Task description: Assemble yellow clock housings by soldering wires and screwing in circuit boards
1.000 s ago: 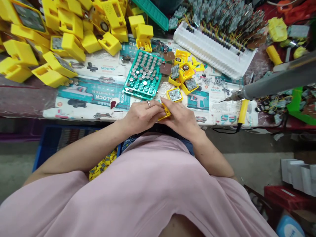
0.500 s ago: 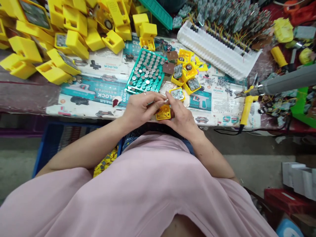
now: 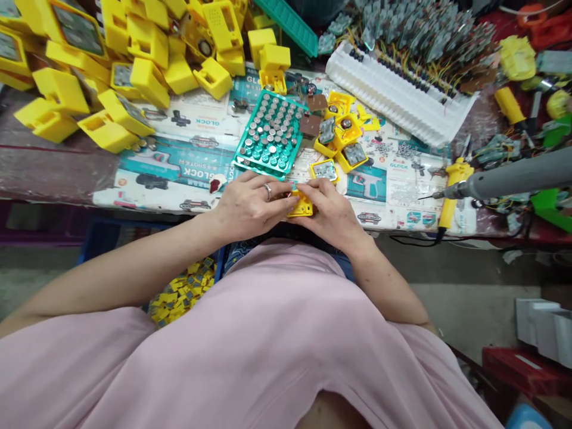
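At the table's front edge, a small open yellow plastic casing [image 3: 302,207] sits between my two hands. My right hand [image 3: 330,211] grips it from the right, thumb below and fingertips over the upper edge. My left hand [image 3: 252,202], with a ring on one finger, reaches in from the left. Its fingers are held close together with the tips on the casing; any tiny part under them is hidden. Just beyond lies another yellow casing [image 3: 324,170] with a grey part in it. A green tray [image 3: 238,159] of small round silver-topped parts stands beyond my left hand.
Yellow housings [image 3: 147,80] are heaped at the back left. A white foam rack [image 3: 397,98] holds wired grey parts at the back right. A soldering iron [image 3: 453,185] with a yellow handle and a grey pointed tool [image 3: 500,176] are at right. Below left is a bin of yellow pieces [image 3: 183,292].
My left hand has gone from a raised pinch near the right fingertips to lying flatter, fingers extended onto the casing. The right hand stays on the casing. The view has shifted slightly.
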A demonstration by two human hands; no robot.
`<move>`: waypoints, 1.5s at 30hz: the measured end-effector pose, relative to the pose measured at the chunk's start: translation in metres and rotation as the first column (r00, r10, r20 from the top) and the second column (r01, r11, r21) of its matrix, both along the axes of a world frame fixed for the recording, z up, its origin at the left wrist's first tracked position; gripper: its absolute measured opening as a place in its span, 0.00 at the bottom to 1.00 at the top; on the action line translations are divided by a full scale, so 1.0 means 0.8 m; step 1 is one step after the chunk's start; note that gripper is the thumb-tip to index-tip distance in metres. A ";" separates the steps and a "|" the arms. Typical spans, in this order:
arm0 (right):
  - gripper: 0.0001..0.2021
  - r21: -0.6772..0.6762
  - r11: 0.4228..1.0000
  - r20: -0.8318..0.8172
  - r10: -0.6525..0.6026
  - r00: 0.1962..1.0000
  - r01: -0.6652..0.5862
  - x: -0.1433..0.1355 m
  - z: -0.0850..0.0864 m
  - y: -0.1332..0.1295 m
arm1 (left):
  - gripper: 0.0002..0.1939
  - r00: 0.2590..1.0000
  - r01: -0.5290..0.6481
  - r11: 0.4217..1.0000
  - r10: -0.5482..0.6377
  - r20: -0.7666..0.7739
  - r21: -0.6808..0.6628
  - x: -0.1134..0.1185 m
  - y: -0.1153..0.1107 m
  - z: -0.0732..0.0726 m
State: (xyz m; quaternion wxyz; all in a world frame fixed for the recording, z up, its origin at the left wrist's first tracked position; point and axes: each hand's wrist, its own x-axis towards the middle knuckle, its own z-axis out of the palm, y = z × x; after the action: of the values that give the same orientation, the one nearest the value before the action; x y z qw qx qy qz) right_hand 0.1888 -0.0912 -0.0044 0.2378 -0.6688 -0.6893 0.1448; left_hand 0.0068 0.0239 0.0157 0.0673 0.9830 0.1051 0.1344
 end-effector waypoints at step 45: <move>0.25 0.248 0.969 0.042 0.000 0.999 -0.010 -0.009 0.012 -0.010 | 0.14 0.894 -0.377 -0.300 0.132 -0.429 -0.876 0.000 -0.017 0.012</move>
State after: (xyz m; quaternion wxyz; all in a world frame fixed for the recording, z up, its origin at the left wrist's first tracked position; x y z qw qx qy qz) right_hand 0.1819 -0.0993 0.0056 0.3049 -0.6349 -0.7085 0.0443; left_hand 0.0066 0.0101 0.0254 0.7653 0.5120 0.3845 -0.0657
